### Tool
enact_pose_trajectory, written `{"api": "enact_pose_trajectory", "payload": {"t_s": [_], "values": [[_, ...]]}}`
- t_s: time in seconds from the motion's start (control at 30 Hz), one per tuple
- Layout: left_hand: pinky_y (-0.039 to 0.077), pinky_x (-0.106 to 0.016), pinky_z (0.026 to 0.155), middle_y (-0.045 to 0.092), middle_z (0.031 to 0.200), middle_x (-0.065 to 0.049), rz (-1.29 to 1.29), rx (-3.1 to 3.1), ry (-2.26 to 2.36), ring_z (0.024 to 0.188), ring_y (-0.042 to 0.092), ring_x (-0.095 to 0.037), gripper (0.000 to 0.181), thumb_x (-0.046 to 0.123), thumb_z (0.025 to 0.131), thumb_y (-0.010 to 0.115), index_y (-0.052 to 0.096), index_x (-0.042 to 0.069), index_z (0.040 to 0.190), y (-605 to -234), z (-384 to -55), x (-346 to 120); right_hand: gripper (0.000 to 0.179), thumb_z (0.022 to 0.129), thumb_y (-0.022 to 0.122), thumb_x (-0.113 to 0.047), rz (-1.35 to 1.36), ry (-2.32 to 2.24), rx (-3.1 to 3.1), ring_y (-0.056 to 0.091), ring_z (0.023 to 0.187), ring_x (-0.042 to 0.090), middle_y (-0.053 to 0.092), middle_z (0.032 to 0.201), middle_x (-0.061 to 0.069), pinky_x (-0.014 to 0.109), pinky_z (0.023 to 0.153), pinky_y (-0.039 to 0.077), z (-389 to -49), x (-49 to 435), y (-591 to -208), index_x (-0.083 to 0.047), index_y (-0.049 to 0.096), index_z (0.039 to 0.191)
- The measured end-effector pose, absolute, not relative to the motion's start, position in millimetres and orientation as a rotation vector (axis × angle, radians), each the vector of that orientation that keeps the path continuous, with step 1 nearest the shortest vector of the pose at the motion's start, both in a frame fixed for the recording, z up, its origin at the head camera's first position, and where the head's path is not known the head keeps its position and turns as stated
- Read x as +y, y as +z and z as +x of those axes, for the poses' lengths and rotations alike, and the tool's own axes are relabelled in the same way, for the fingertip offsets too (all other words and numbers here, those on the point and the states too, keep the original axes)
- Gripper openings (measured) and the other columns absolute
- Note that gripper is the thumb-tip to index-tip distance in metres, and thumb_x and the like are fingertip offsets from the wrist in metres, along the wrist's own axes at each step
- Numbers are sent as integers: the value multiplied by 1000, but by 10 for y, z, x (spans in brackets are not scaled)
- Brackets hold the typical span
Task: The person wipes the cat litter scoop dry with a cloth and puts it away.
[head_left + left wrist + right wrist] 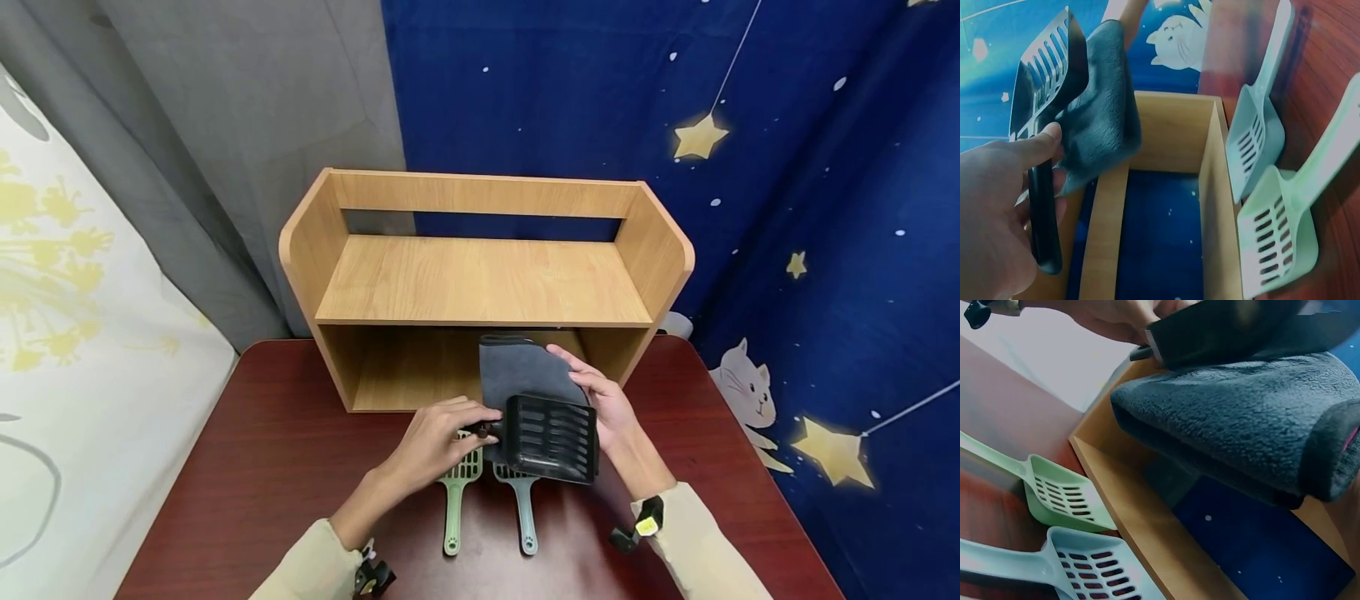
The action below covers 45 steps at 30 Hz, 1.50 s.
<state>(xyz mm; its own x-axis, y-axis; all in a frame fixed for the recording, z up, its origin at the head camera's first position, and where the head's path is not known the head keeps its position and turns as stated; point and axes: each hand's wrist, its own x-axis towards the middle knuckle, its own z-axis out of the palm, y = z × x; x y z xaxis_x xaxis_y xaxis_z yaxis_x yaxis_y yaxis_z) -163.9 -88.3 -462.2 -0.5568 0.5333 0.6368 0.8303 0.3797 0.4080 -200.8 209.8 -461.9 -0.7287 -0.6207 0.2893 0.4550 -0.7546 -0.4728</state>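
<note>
My left hand (pixel 438 433) pinches the handle of a black slotted litter scoop (pixel 551 437), raised above the table in the head view. Behind the scoop, my right hand (pixel 611 408) holds a folded dark grey cloth (pixel 517 371) by its right side. In the left wrist view, the thumb lies across the neck of the black scoop (pixel 1041 206), and the fluffy cloth (pixel 1104 112) is close against its head. The right wrist view shows the scoop's dark underside just over the cloth (pixel 1235 419); the right hand's grip is mostly hidden there.
A green litter scoop (pixel 453 517) and a pale blue one (pixel 527 517) lie side by side on the dark red table (pixel 300 500), handles toward me. A two-level wooden shelf (pixel 480 283) stands behind them. Curtains hang at the back and sides.
</note>
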Motion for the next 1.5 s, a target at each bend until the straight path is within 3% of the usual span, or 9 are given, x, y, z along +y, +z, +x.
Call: {"api": "enact_pose_trajectory", "payload": {"t_s": [0.17,0.43,0.7,0.97,1.1,1.23,1.37,1.5], "values": [[61,-34,79,80,107,1,-1100,-2328,-978,98,75,-17,43,-3,78,89,81,11,118,-4644,-1621,-1049,54,111,19,6,-580,-2495,464,61,135,29,59,150,19,36,109,51,-1904,2288,-4599,0,49,155],[59,-45,95,81,107,-3,-1025,-2363,-919,101,77,-21,45,-7,74,88,81,8,116,-4721,-1638,-1183,54,111,19,5,-609,-2538,405,62,133,31,60,147,20,40,111,49,-1758,2427,-4599,0,46,156],[60,-32,78,81,106,-1,-1077,-2282,-1035,96,74,-17,41,-2,77,90,81,9,116,-4753,-1617,-995,55,111,18,3,-524,-2555,374,63,132,28,61,148,18,36,108,51,-1825,2149,-4715,-2,50,155],[58,-26,76,80,103,2,-1114,-2220,-1103,94,73,-12,36,7,80,92,81,12,115,-4756,-1614,-856,50,108,53,-8,-543,-2447,648,59,134,18,60,150,4,33,112,47,-1859,1916,-4682,-16,50,158],[59,-29,76,80,104,1,-1095,-2242,-1085,94,74,-13,36,6,80,91,82,12,115,-4748,-1611,-896,47,112,35,-1,-533,-2499,613,66,123,20,66,140,8,32,104,53,-1871,1963,-4711,-12,53,155],[60,-33,75,80,105,1,-1049,-2305,-1049,96,75,-14,36,6,81,91,82,11,115,-4737,-1616,-982,57,112,15,4,-535,-2551,545,68,123,23,67,139,14,33,102,55,-1857,2099,-4732,-7,53,154],[61,-36,76,81,105,0,-1006,-2351,-998,97,76,-16,35,8,82,90,82,10,115,-4729,-1634,-1077,53,111,21,7,-584,-2569,571,63,132,26,62,147,15,36,108,52,-1820,2256,-4697,-4,50,155],[61,-39,75,81,105,-1,-975,-2354,-952,97,77,-19,35,9,80,91,82,10,115,-4726,-1662,-1155,50,110,29,10,-649,-2576,651,64,130,27,63,144,16,38,106,53,-1777,2374,-4631,-2,47,155]]}}
